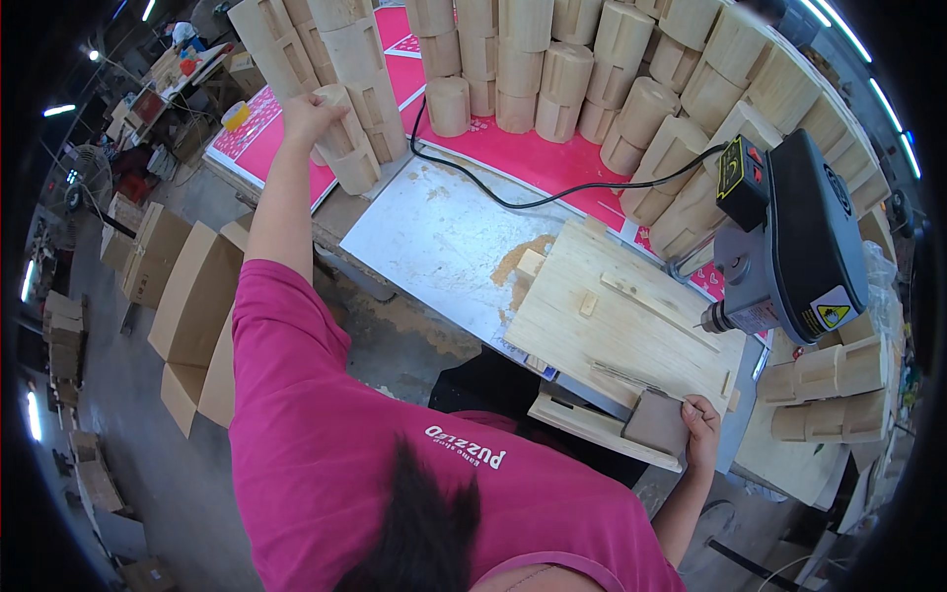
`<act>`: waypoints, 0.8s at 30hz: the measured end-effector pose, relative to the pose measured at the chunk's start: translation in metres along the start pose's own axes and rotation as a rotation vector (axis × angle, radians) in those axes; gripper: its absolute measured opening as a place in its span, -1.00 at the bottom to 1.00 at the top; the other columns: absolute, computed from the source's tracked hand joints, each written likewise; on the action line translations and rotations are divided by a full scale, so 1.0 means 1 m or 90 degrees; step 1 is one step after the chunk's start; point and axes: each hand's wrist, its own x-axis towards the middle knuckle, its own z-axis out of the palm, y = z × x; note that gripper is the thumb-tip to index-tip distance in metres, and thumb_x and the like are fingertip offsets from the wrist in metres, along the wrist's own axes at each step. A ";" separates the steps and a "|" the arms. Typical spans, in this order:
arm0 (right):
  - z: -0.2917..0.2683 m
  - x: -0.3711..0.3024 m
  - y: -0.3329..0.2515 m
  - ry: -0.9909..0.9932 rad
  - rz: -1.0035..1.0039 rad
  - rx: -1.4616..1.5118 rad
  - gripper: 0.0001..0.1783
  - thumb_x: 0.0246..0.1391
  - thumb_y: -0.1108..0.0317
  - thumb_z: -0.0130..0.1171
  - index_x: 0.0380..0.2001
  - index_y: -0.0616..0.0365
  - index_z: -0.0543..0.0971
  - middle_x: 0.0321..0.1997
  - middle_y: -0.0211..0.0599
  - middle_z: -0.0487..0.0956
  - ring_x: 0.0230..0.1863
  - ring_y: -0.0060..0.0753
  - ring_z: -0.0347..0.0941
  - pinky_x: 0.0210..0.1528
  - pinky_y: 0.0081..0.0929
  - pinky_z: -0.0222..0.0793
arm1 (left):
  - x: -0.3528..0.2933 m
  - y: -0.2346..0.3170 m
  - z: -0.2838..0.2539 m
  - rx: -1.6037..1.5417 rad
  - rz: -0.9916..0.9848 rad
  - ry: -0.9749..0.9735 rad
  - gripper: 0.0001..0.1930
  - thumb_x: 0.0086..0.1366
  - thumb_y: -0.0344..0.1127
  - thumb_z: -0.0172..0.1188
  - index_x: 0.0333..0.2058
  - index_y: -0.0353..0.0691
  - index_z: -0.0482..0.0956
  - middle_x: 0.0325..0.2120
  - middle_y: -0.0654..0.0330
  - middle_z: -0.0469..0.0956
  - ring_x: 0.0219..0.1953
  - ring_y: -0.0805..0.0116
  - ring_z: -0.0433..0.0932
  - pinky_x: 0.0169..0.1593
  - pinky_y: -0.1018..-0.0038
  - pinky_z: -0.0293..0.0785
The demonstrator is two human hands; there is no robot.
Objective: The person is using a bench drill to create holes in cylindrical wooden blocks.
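At the far left of the bench, my left hand (310, 116) is stretched out and closed over the top of a pale, rounded wooden block (345, 140) with a notched side. This block stands among taller columns of similar blocks. Low at the right, my right hand (701, 426) has its fingers curled round the right edge of a flat grey-brown block (655, 423). That block lies at the near edge of a plywood jig board (602, 316) fitted with thin wooden strips. Some of my right fingers are hidden.
A dark bench drill press (804, 227) overhangs the board's right side. Its black cable (523, 205) crosses the white board (424, 212). Stacked wooden blocks (523, 59) line the back on a pink sheet. Open cardboard boxes (197, 296) stand on the floor at left.
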 end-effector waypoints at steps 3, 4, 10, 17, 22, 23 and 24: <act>0.002 0.000 -0.001 0.008 -0.005 -0.001 -0.79 -0.04 0.37 0.17 -0.34 0.27 0.50 -0.48 -0.55 0.41 -0.41 -0.70 0.22 -0.30 -0.73 0.11 | -0.002 -0.001 0.002 0.015 0.040 0.048 -0.41 -0.27 -0.12 0.44 -0.28 -0.42 0.52 -0.44 0.02 0.57 -0.40 0.28 0.55 -0.31 0.46 0.46; 0.001 0.000 -0.001 0.007 0.000 -0.006 -0.78 -0.04 0.36 0.18 -0.34 0.27 0.50 -0.49 -0.55 0.41 -0.41 -0.70 0.22 -0.30 -0.73 0.11 | -0.003 -0.003 -0.001 -0.017 0.030 0.044 -0.41 -0.28 -0.12 0.43 -0.29 -0.42 0.52 -0.39 -0.01 0.55 -0.32 0.24 0.54 -0.24 0.43 0.45; 0.001 0.000 -0.004 0.011 0.022 -0.004 -0.74 -0.05 0.32 0.19 -0.33 0.28 0.49 -0.49 -0.55 0.41 -0.41 -0.70 0.22 -0.29 -0.73 0.11 | -0.047 0.044 0.014 0.076 0.242 0.397 -0.47 -0.18 -0.21 0.37 -0.21 -0.32 0.43 -0.24 -0.02 0.42 -0.10 0.11 0.39 -0.01 0.37 0.29; 0.004 0.002 -0.008 0.020 0.036 -0.006 -0.71 -0.08 0.29 0.22 -0.34 0.27 0.49 -0.48 -0.54 0.44 -0.40 -0.71 0.26 -0.31 -0.75 0.14 | -0.039 0.082 0.140 -0.191 0.345 0.110 -0.49 -0.12 -0.13 0.35 -0.23 -0.32 0.43 -0.34 -0.01 0.46 -0.23 0.19 0.46 -0.15 0.36 0.37; 0.005 0.002 -0.008 0.042 0.053 -0.006 -0.72 -0.13 0.28 0.25 -0.37 0.24 0.51 -0.47 -0.55 0.46 -0.40 -0.70 0.28 -0.30 -0.74 0.17 | -0.005 0.052 0.236 -0.093 -0.127 0.099 -0.16 -0.39 0.10 0.42 -0.19 -0.44 0.37 -0.18 -0.15 0.42 -0.08 -0.06 0.40 -0.03 0.26 0.34; 0.006 0.000 -0.008 0.044 0.061 -0.013 -0.73 -0.13 0.28 0.24 -0.37 0.23 0.52 -0.47 -0.55 0.46 -0.39 -0.69 0.29 -0.29 -0.73 0.17 | -0.002 0.058 0.250 -0.108 -0.116 0.092 -0.16 -0.39 0.10 0.42 -0.19 -0.44 0.37 -0.18 -0.15 0.42 -0.08 -0.06 0.40 -0.03 0.26 0.34; 0.007 -0.001 -0.009 0.043 0.070 -0.021 -0.73 -0.14 0.28 0.24 -0.38 0.23 0.53 -0.46 -0.55 0.46 -0.39 -0.68 0.29 -0.28 -0.72 0.18 | -0.003 0.061 0.259 -0.072 -0.154 0.157 -0.16 -0.37 0.08 0.42 -0.19 -0.46 0.36 -0.18 -0.20 0.40 -0.09 -0.08 0.39 -0.02 0.24 0.34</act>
